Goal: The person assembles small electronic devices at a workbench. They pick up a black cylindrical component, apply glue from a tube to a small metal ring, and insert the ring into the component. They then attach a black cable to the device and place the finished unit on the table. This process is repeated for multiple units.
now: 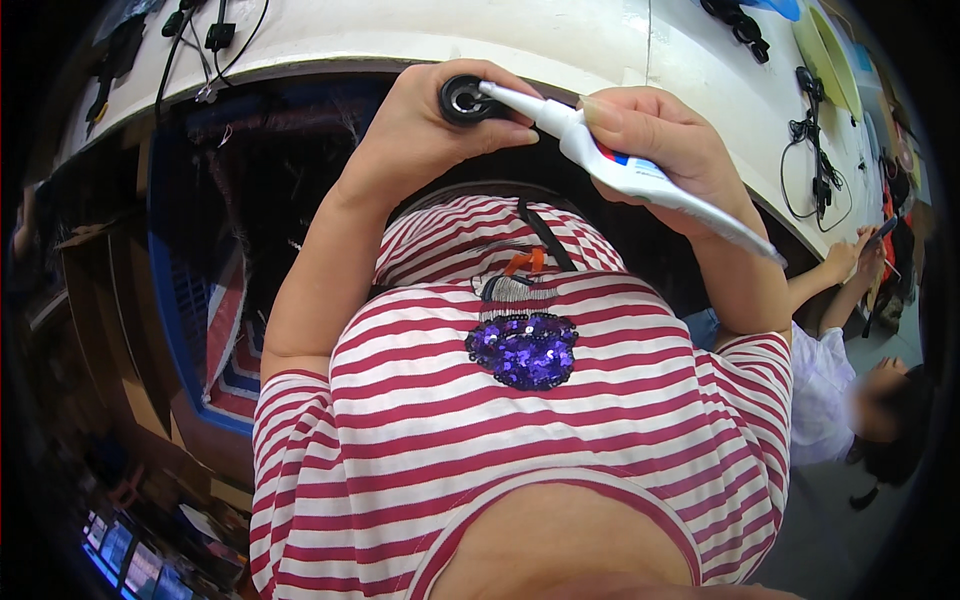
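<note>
My left hand (420, 125) is closed round a black cylindrical part (447, 102) whose round end, with a ring-shaped recess, faces up. In my right hand (665, 150) is a white squeeze tube (650, 185) with a long tapered nozzle (525, 103). The nozzle's tip reaches the rim of the black part's opening; whether it touches inside cannot be made out. My thumb lies on the tube near its neck, and the flat tail end sticks out below my palm. Both hands are held in front of the table's edge.
A white table (560, 40) curves across the top, with black cables (218, 38) at the left and more cables (820, 150) at the right. A green-yellow bin (828, 60) stands at the far right. At my left is a blue crate (185, 330). Another person (820, 390) works at the right.
</note>
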Demonstrator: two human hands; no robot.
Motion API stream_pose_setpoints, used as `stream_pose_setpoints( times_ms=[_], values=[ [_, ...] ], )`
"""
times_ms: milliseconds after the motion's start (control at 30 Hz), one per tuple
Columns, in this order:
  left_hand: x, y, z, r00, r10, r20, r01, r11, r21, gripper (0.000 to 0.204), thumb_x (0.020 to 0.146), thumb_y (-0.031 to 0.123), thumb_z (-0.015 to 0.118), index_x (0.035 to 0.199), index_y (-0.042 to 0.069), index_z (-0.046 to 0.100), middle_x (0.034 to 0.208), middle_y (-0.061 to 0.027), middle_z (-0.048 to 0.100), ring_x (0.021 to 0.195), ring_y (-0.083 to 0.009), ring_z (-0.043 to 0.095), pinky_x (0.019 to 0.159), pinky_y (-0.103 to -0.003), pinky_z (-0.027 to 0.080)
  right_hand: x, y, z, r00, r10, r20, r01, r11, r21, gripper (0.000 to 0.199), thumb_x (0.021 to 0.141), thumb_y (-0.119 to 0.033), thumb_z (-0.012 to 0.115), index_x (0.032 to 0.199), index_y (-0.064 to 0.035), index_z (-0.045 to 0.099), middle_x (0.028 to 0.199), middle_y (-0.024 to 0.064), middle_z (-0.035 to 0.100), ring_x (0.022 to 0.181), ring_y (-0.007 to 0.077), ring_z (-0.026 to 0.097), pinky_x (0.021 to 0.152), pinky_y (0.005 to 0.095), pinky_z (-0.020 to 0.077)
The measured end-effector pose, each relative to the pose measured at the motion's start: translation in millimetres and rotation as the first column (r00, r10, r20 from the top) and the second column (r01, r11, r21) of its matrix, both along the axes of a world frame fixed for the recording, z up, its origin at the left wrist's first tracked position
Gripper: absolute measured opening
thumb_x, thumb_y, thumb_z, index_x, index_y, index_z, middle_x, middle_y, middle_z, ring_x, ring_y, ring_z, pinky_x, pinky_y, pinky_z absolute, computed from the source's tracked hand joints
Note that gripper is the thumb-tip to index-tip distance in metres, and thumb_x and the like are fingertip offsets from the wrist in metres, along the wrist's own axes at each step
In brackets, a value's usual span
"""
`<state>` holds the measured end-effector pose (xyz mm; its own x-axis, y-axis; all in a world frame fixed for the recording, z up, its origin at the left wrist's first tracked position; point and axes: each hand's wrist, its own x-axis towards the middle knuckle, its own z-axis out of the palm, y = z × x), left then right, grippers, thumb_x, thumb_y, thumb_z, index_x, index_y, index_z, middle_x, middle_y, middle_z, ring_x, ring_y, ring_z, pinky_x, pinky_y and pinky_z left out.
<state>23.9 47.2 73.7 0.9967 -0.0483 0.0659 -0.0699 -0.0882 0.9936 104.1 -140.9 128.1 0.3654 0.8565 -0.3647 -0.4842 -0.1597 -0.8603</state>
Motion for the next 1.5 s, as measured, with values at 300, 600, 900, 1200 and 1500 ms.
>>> stream_pose_setpoints(
  times_ms=[300, 600, 900, 1200, 1500],
  values=[
    [-6.2, -10.0, 7.7, 0.992, 0.032, -0.124, -0.065, 0.959, -0.275, 0.027, 0.069, 0.005, 0.073, 0.093, -0.002, 0.062, 0.084, -0.0049, 0.063, 0.078, -0.0102, 0.059, 0.074, -0.023, 0.048, -6.0, 4.5, -31.2, 0.329, -0.147, 0.933, 0.114, 0.987, 0.115, 0.022, 0.082, -0.022, 0.063, 0.074, -0.0025, 0.057, 0.057, 0.0091, 0.051, 0.048, 0.0187, 0.050, 0.045, 0.0279, 0.0399],
    [-4.4, -18.8, 3.6, 0.993, 0.058, -0.106, -0.083, 0.966, -0.247, 0.021, 0.073, 0.008, 0.071, 0.090, -0.002, 0.064, 0.080, -0.0049, 0.064, 0.074, -0.0090, 0.060, 0.070, -0.022, 0.048, -6.8, 5.1, -46.1, 0.201, -0.209, 0.957, 0.133, 0.974, 0.185, 0.022, 0.078, -0.020, 0.066, 0.072, -0.0031, 0.053, 0.058, 0.0094, 0.051, 0.048, 0.0229, 0.051, 0.045, 0.0302, 0.0399],
    [-3.7, -19.9, -0.8, 0.995, 0.064, -0.081, -0.082, 0.965, -0.248, 0.019, 0.073, 0.004, 0.071, 0.089, -0.003, 0.064, 0.077, -0.0079, 0.065, 0.073, -0.0109, 0.062, 0.068, -0.022, 0.052, -6.1, 4.5, -50.7, 0.217, -0.232, 0.948, 0.092, 0.972, 0.216, 0.023, 0.080, -0.018, 0.064, 0.070, -0.0025, 0.050, 0.056, 0.0097, 0.047, 0.047, 0.0236, 0.048, 0.044, 0.0319, 0.0369],
    [-3.9, -19.8, -2.3, 0.992, 0.072, -0.108, -0.098, 0.960, -0.262, 0.018, 0.072, 0.007, 0.069, 0.087, -0.002, 0.064, 0.077, -0.0040, 0.063, 0.070, -0.0076, 0.059, 0.066, -0.021, 0.047, -6.7, 6.4, -50.8, 0.254, -0.202, 0.946, 0.115, 0.977, 0.177, 0.023, 0.081, -0.018, 0.063, 0.070, -0.0024, 0.050, 0.057, 0.0105, 0.047, 0.048, 0.0237, 0.049, 0.044, 0.0319, 0.0381],
    [0.7, -11.8, -4.8, 0.990, 0.021, -0.142, -0.057, 0.965, -0.256, 0.030, 0.066, 0.005, 0.076, 0.093, 0.000, 0.065, 0.079, -0.0032, 0.062, 0.072, -0.0080, 0.058, 0.066, -0.020, 0.048, 4.1, -1.9, -27.2, 0.478, -0.031, 0.878, 0.037, 0.999, 0.015, 0.020, 0.083, -0.019, 0.061, 0.080, 0.0006, 0.060, 0.064, 0.0060, 0.056, 0.052, 0.0114, 0.049, 0.049, 0.0252, 0.0385]
  ],
)
